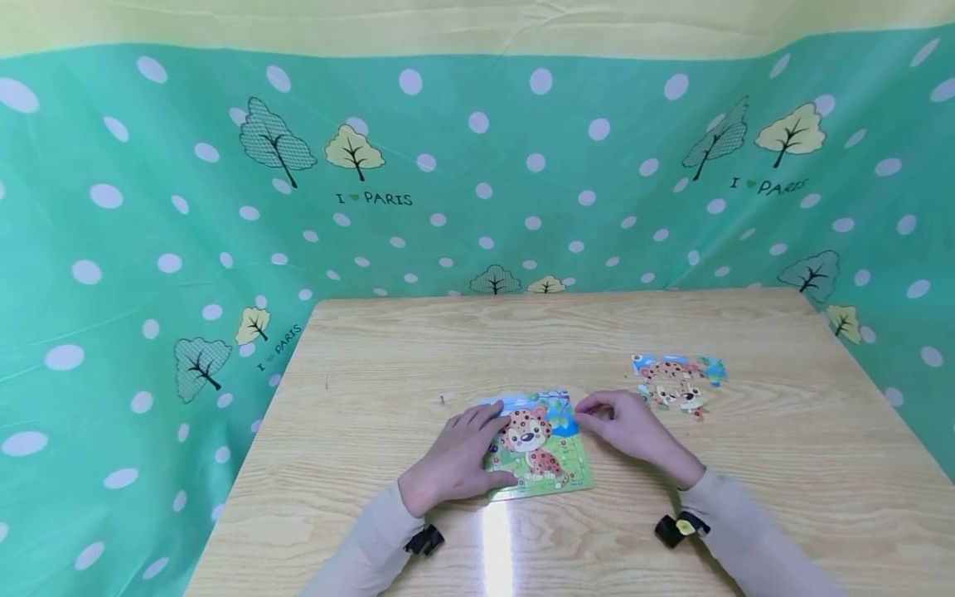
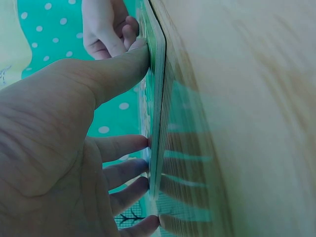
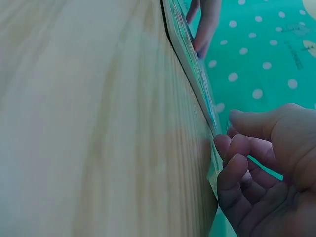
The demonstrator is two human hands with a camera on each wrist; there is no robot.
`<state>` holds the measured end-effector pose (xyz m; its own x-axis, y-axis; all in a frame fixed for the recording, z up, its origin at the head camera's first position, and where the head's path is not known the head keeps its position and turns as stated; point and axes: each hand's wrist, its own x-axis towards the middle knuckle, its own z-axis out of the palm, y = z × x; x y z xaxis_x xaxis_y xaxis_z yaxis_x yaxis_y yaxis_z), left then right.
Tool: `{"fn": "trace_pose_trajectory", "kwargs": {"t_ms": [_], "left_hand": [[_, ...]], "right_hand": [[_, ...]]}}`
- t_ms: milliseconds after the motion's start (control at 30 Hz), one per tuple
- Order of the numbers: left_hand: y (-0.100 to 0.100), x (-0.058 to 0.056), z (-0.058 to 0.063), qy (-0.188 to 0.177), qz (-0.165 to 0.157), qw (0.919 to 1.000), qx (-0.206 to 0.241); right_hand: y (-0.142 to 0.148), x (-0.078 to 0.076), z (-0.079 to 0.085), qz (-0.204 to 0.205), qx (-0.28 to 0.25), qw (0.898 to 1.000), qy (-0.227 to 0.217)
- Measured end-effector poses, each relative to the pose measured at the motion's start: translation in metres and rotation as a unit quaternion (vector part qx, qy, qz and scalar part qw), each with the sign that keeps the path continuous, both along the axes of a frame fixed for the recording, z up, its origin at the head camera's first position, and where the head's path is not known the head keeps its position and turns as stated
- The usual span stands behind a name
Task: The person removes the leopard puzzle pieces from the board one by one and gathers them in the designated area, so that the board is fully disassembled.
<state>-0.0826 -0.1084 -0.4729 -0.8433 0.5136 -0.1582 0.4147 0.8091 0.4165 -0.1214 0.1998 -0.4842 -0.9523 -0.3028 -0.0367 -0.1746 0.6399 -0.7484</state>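
Note:
A square puzzle board (image 1: 583, 479) with a spotted leopard cub picture lies on the table in front of me. My left hand (image 1: 464, 454) rests over its left side, fingers spread and fairly straight. In the left wrist view, the thumb (image 2: 121, 64) presses near one board edge and the other fingertips reach the opposite side. At the board's upper right edge is my right hand (image 1: 625, 424), its thumb and index finger pinched together on what looks like a small puzzle piece, mostly hidden. The right wrist view shows its other fingers (image 3: 232, 180) curled beside the board.
Several loose puzzle pieces (image 1: 675, 385) with parts of the same cub lie grouped on the wooden table (image 1: 358, 464), right of and behind the board. A tiny dark bit (image 1: 442, 400) lies left of the board. A green dotted curtain (image 1: 477, 191) hangs around the table's back and sides.

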Motion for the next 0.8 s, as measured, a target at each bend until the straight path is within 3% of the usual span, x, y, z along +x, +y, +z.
{"fn": "trace_pose_trajectory", "kwargs": {"t_ms": [200,367,567,800], "left_hand": [[-0.001,-0.001,0.0,0.006,-0.003,1.0,-0.003],[0.0,-0.001,0.0,0.009,-0.004,0.9999,-0.006],[0.0,-0.001,0.0,0.008,-0.005,0.9999,-0.005],[0.0,-0.001,0.0,0.009,-0.005,0.9999,-0.008]], "right_hand": [[-0.018,0.003,0.002,0.063,-0.01,0.998,0.004],[-0.028,0.003,0.001,0.11,0.033,0.993,0.016],[-0.032,0.004,0.005,0.133,0.073,0.988,0.014],[-0.035,0.002,0.006,0.135,0.067,0.989,-0.006]]}}
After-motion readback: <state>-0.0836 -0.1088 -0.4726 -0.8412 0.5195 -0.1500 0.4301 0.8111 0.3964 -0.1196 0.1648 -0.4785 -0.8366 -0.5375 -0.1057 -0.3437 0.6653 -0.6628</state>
